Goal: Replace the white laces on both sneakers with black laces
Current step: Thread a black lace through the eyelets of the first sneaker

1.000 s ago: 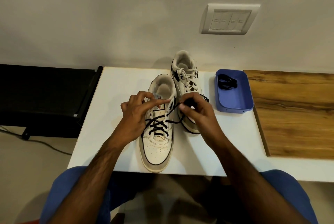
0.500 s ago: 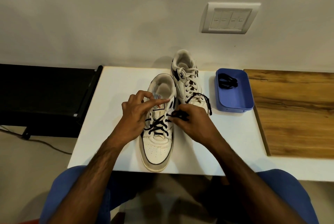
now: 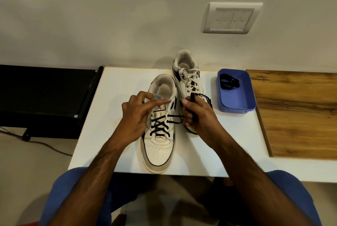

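Observation:
The near white sneaker (image 3: 158,151) lies toe toward me on the white table (image 3: 116,87), its lower eyelets crossed with a black lace (image 3: 159,125). My left hand (image 3: 138,114) rests on the sneaker's left side, its index finger stretched across the tongue. My right hand (image 3: 197,114) grips the loose ends of the black lace just right of the sneaker, one end sticking up past the thumb. Behind my right hand stands the second sneaker (image 3: 186,72), still threaded with white laces (image 3: 190,77).
A blue tray (image 3: 237,102) holding another coiled black lace (image 3: 228,81) sits right of the sneakers. A wooden board (image 3: 299,112) lies at the far right. A black bench (image 3: 45,96) adjoins the table's left edge. A switch panel (image 3: 231,18) is on the wall.
My right hand has drawn the black lace back out to the right and up after dipping toward the near sneaker's eyelets. My left hand has stayed on the tongue.

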Demonstrator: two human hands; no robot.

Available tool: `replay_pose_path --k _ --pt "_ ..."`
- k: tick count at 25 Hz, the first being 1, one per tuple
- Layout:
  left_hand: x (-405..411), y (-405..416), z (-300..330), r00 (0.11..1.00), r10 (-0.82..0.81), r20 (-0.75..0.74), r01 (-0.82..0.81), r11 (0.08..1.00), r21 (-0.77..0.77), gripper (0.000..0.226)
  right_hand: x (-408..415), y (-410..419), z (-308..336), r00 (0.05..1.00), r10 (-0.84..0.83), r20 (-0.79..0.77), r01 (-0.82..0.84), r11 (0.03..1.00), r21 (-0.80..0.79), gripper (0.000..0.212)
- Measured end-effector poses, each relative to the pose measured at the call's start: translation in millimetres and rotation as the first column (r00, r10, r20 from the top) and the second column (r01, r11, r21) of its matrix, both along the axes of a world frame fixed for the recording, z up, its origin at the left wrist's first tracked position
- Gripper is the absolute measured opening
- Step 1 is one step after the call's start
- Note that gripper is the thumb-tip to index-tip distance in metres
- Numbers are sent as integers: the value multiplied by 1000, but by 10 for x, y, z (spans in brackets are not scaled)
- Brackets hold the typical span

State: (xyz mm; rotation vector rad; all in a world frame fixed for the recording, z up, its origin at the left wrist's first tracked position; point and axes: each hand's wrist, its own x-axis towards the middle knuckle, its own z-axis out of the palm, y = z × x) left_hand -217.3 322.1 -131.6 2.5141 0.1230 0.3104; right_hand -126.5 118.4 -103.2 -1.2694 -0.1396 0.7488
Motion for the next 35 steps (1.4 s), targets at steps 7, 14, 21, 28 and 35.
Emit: replay_pose_path --k 7,14,21,28,35 --pt "-12 -2 21 1000 6 9 -7 999 52 72 -29 36 -94 687 445 575 24 777 -629 15" --pt "-85 -137 104 992 -37 122 14 982 187 36 63 -67 57 984 108 144 -79 978 -195 19" --pt "-46 -495 -4 990 -138 42 99 862 496 19 221 -163 51 983 -166 -81 171 983 64 17" --pt "-120 -480 191 986 -164 31 167 957 -236 17 255 -205 -51 795 259 548 94 841 -534 49" --pt "-138 -422 347 989 -31 144 94 882 -461 18 77 -154 175 524 428 737 166 797 -581 29"
